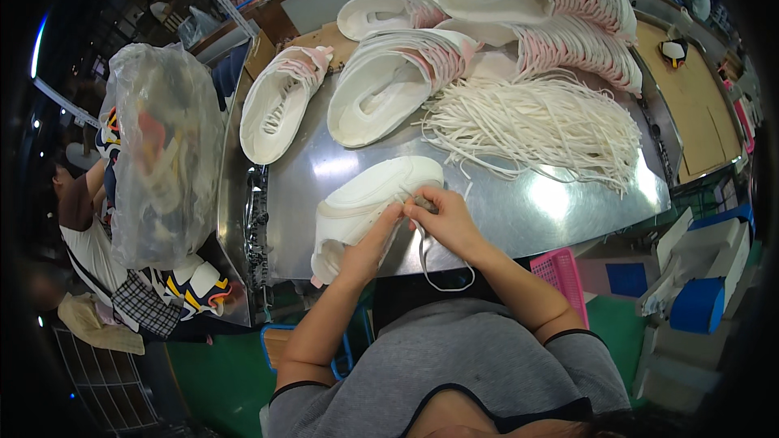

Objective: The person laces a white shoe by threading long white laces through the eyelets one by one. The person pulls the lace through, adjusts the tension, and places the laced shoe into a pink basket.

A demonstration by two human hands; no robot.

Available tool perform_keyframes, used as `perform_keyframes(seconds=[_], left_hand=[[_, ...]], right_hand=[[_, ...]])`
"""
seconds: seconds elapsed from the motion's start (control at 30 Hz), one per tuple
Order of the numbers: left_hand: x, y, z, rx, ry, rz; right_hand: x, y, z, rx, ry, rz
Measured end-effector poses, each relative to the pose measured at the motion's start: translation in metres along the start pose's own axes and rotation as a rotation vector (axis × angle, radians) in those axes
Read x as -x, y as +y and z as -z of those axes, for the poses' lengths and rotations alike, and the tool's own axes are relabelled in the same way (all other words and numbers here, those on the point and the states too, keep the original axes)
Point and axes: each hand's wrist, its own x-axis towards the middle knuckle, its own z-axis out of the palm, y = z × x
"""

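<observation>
A white shoe upper lies on its side at the front of the metal table, its toe end pointing to the far right. Against the eyelet side, my left hand is closed on the upper, thumb and fingers near the lacing. My right hand is pinched beside it on a white shoelace. The lace loops down past the table's near edge, and a loose end sticks up. Something small and grey-brown shows at the right fingertips; I cannot make out what it is. Fingers partly hide the eyelets.
A laced white upper lies farther left. Beyond are stacked white-and-pink uppers and a heap of white laces. A filled plastic bag and colourful shoes stand left, near another person. A pink basket sits right.
</observation>
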Motion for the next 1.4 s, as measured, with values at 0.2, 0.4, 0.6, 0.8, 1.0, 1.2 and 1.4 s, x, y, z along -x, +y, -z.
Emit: perform_keyframes(seconds=[0.2, 0.4, 0.6, 0.8, 1.0, 1.2, 1.4], left_hand=[[0.005, 0.005, -0.016, 0.090, 0.130, -0.060], [0.008, 0.006, -0.021, 0.141, 0.106, -0.054], [0.013, 0.009, -0.028, 0.144, 0.113, -0.084], [0.012, -0.004, -0.017, 0.033, 0.149, -0.125], [0.033, 0.012, -0.023, -1.168, 0.160, -0.728], [0.028, -0.025, -0.001, -0.465, 0.156, -0.532], [0.038, -0.015, 0.008, -0.060, -0.153, -0.095]], right_hand=[[0.010, -0.004, 0.000, 0.224, -0.053, 0.088], [0.021, 0.001, 0.007, 0.075, -0.020, 0.268], [0.028, -0.018, 0.018, 0.059, -0.128, 0.089], [0.021, -0.029, 0.017, 0.055, -0.140, 0.022], [0.001, -0.011, 0.014, 0.538, 0.019, 0.405], [0.009, -0.027, 0.030, 0.864, -0.234, 0.294], [0.014, -0.005, 0.066, 0.350, -0.013, 0.183]])
